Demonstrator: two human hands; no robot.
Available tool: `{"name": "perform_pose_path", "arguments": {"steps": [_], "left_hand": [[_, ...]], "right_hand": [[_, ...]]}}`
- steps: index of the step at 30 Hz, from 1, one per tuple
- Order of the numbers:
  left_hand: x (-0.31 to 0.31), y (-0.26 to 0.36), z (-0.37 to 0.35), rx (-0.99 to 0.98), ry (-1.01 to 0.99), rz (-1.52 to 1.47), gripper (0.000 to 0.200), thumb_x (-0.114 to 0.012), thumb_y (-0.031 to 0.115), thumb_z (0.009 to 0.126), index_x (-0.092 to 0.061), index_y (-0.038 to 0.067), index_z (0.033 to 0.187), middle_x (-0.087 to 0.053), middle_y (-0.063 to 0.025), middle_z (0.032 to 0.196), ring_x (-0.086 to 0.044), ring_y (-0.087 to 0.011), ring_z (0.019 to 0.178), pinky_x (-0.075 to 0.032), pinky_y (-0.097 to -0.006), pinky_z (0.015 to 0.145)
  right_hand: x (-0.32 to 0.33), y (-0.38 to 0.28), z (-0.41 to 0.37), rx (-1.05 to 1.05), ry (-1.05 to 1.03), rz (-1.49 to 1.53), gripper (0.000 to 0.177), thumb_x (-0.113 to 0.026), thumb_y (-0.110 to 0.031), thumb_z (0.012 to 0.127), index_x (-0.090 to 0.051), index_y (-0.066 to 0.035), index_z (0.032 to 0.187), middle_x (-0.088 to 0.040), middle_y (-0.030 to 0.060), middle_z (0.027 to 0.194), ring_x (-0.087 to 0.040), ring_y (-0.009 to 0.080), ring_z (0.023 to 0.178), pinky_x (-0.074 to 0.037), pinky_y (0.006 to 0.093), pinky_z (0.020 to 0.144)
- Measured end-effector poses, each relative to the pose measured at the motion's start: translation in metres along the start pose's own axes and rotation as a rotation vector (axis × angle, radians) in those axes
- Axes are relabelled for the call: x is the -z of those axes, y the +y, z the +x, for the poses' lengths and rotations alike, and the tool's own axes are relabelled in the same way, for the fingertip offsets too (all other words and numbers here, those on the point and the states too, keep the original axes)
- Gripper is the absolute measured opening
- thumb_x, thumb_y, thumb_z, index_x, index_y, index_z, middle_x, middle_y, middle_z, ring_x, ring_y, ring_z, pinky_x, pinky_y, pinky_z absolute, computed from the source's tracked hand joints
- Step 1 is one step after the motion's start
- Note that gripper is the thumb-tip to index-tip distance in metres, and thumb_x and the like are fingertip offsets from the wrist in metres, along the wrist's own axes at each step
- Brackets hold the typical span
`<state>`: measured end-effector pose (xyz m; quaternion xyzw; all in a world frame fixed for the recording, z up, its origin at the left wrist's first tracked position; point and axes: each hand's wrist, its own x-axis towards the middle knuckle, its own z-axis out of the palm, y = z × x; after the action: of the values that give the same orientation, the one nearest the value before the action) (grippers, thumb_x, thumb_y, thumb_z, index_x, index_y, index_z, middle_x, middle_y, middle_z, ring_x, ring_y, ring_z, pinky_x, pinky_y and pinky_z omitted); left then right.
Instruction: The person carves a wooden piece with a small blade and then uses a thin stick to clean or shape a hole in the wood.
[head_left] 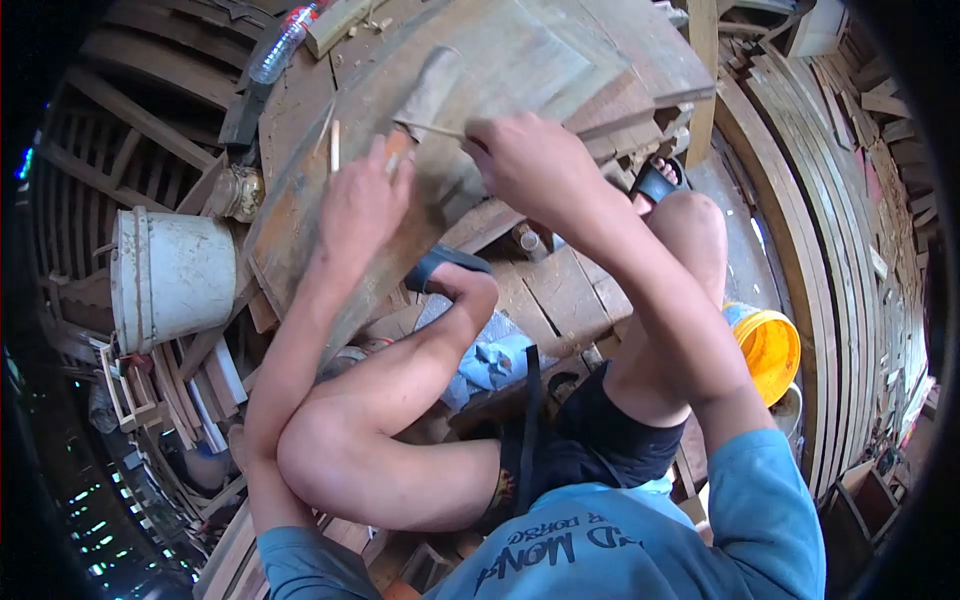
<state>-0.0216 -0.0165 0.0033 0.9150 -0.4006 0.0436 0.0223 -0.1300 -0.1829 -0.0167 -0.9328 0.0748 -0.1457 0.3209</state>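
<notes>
A person is reaching forward with both bare arms, the hands converging just apart. The left hand is pointing ahead, back upward, its fingers curving slightly, as the left forearm is rising past the bent knee. The right hand is closing in a pinch, knuckles up, while the right forearm is angling inward.

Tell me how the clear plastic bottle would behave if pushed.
The clear plastic bottle is probably light, its see-through walls looking thin. Its round body would likely roll once on its side. Those walls might also dent.
</notes>
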Motion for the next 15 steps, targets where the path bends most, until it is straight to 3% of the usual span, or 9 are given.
{"name": "perform_pose_path", "arguments": {"steps": [1, 5, 6, 10, 15], "left_hand": [[-0.002, -0.001, -0.002, -0.008, 0.026, -0.002, 0.030, -0.055, 0.030, 0.095, -0.054, 0.000, 0.097, -0.064, -0.0284, 0.076, -0.065, -0.0465, 0.076, -0.051, -0.0546, 0.067], [-0.001, -0.007, -0.001, -0.057, 0.007, -0.039, 0.030, -0.055, 0.030, 0.095, -0.055, 0.000, 0.097, -0.064, -0.0290, 0.075, -0.064, -0.0465, 0.075, -0.051, -0.0546, 0.067], [0.001, -0.002, -0.002, -0.042, -0.010, -0.017, 0.031, -0.055, 0.030, 0.095, -0.055, -0.001, 0.098, -0.064, -0.0291, 0.075, -0.064, -0.0469, 0.075, -0.051, -0.0548, 0.068], [-0.003, -0.004, -0.001, 0.006, -0.008, -0.054, 0.034, -0.055, 0.032, 0.095, -0.056, -0.001, 0.100, -0.063, -0.0300, 0.076, -0.063, -0.0482, 0.077, -0.050, -0.0559, 0.069], [0.000, -0.006, 0.000, 0.015, -0.045, -0.107, 0.038, -0.054, 0.035, 0.096, -0.056, -0.003, 0.103, -0.063, -0.0327, 0.079, -0.062, -0.0503, 0.080, -0.048, -0.0575, 0.070]], "right_hand": [[-0.006, -0.001, 0.003, 0.008, 0.010, -0.005, 0.023, -0.053, -0.019, 0.090, -0.067, -0.001, 0.084, -0.065, 0.0228, 0.076, -0.065, 0.0414, 0.075, -0.053, 0.0495, 0.069], [-0.011, -0.012, 0.017, 0.013, -0.012, -0.016, 0.023, -0.054, -0.019, 0.090, -0.067, -0.001, 0.085, -0.065, 0.0237, 0.077, -0.065, 0.0415, 0.075, -0.053, 0.0496, 0.069], [-0.012, -0.007, 0.009, 0.003, 0.015, 0.002, 0.017, -0.058, -0.010, 0.078, -0.070, 0.001, 0.082, -0.069, 0.0228, 0.081, -0.069, 0.0387, 0.077, -0.057, 0.0455, 0.068], [-0.007, -0.004, -0.005, -0.057, -0.010, 0.009, 0.016, -0.057, -0.009, 0.078, -0.070, 0.002, 0.080, -0.068, 0.0237, 0.081, -0.069, 0.0393, 0.077, -0.057, 0.0454, 0.068], [-0.014, -0.012, 0.011, 0.013, 0.022, -0.015, 0.016, -0.058, -0.008, 0.077, -0.070, -0.001, 0.084, -0.068, 0.0236, 0.082, -0.069, 0.0388, 0.078, -0.057, 0.0458, 0.068]]}}
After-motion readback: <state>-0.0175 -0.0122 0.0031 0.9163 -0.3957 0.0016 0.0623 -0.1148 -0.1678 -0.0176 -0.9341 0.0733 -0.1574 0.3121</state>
